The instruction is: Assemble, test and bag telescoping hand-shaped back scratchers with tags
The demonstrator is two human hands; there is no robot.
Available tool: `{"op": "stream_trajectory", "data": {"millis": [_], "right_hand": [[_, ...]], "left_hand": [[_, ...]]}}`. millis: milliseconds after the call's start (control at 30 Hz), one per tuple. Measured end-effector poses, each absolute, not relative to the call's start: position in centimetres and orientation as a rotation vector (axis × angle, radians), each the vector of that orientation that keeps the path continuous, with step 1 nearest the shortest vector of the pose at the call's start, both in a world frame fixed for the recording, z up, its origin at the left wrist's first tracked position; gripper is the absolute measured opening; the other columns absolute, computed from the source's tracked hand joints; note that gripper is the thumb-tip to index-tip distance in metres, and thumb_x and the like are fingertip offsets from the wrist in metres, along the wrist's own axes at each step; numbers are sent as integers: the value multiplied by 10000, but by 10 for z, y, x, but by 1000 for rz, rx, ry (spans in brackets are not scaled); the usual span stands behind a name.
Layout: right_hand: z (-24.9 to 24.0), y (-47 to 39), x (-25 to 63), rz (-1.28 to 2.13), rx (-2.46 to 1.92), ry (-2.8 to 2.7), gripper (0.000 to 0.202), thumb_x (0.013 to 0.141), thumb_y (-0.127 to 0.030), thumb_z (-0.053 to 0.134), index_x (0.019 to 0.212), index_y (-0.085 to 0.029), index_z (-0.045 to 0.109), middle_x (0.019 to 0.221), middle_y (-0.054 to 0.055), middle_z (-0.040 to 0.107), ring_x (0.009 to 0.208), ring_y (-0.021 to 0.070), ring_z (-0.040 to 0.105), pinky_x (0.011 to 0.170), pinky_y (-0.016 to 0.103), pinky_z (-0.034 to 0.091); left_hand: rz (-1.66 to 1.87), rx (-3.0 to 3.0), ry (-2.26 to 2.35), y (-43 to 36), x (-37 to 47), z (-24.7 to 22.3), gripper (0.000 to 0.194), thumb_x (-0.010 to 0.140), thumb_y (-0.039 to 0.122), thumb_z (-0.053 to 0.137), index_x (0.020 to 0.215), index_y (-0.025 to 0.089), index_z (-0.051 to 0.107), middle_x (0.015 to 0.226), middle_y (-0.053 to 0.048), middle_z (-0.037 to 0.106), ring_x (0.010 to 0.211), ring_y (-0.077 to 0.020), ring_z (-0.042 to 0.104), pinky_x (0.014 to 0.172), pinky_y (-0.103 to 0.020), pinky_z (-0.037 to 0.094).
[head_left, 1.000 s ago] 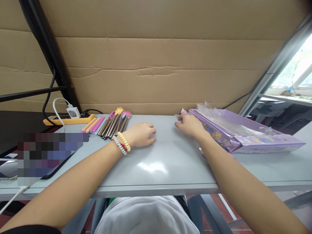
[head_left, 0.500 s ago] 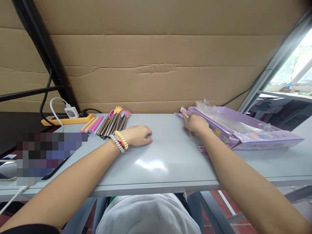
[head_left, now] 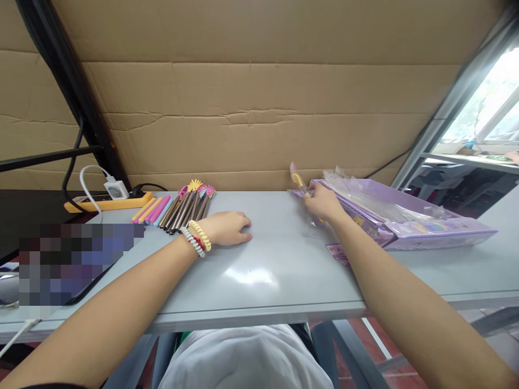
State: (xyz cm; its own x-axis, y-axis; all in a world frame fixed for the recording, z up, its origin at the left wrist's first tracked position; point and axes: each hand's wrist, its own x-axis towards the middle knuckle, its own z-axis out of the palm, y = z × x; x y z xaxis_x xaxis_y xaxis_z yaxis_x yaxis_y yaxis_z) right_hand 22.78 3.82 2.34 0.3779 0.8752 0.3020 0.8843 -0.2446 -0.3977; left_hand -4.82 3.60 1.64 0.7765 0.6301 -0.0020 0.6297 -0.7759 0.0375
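Yellow stick [head_left: 299, 181] had tipped up within past half second, far tip showing above table's back edge. We had its near end pinched in right hand [head_left: 324, 204], just beside purple box [head_left: 446, 236]. Clear film [head_left: 313, 220] lay below that hand; could have snagged or made our grip slip. Purple packet [head_left: 337, 254] sat by right forearm, easily swept aside. Left hand [head_left: 225, 228] rested loosely curled on table [head_left: 259, 294], nothing visible held; pulling back could have scattered metallic rods [head_left: 183, 212].

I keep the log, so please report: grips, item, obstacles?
Left grip on tabletop, nothing seen held. Right grip holds slim yellow-and-pink item, partly hidden. Purple box close on its right.
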Motion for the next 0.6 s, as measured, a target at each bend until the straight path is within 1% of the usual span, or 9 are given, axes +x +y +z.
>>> {"op": "stream_trajectory", "data": {"millis": [100,133,233,267,300,400,467,533,600], "right_hand": [[24,36,211,176,-1923,-1533,452,697,-248,541,1140,-160,528,933,105,657,862,237,617,713,306,452],[24,35,204,280,-1867,-1503,508,692,-244,538,1190,-154,490,896,98,659,804,226,623,673,299,456],[21,33,185,578,-1698,-1414,698,700,-240,518,1349,-141,280,803,72,651,628,201,614,538,284,448],[19,32,180,636,-1650,-1411,723,704,-241,515,1365,-147,237,793,62,646,600,195,608,511,280,443],[18,31,176,668,-1615,-1428,723,707,-242,512,1366,-158,225,787,51,639,583,188,601,496,274,438],[14,27,168,635,-1569,-1566,642,711,-238,515,1315,-180,307,774,18,614,589,158,583,513,251,430],[12,24,163,561,-1571,-1663,603,707,-237,527,1283,-173,360,785,12,604,623,143,571,542,236,420],[10,21,158,516,-1580,-1742,607,696,-235,543,1277,-161,384,802,14,600,648,138,558,553,228,406],[10,16,153,513,-1560,-1824,612,686,-229,551,1275,-155,401,805,14,593,643,132,540,553,227,394]], "left_hand": [[15,2925,1035,36,-48,17,405,832,437,412,1089,198,614,1155,-75,614,1006,-211,581,855,-293,412],[16,2921,1034,35,-48,17,409,830,442,413,1085,195,616,1148,-79,616,997,-212,583,850,-294,412],[25,2888,1035,33,-47,20,456,831,505,398,1065,184,624,1120,-93,624,954,-218,594,830,-301,412],[37,2874,1033,32,-47,20,478,843,524,367,1050,181,629,1107,-97,627,945,-220,596,829,-305,411],[52,2862,1028,31,-46,21,495,861,527,325,1031,179,632,1091,-98,632,939,-221,595,830,-309,409],[112,2841,995,28,-45,24,497,906,452,221,986,181,630,1046,-92,645,941,-213,587,842,-310,401],[138,2832,987,27,-45,25,476,910,431,220,983,183,619,1034,-87,648,929,-210,586,834,-310,402],[138,2816,1005,26,-45,26,488,906,469,223,975,181,612,1026,-88,649,902,-213,590,807,-316,408],[132,2791,1035,26,-46,26,538,894,541,219,968,177,608,1013,-95,654,871,-221,595,772,-324,415]]}}
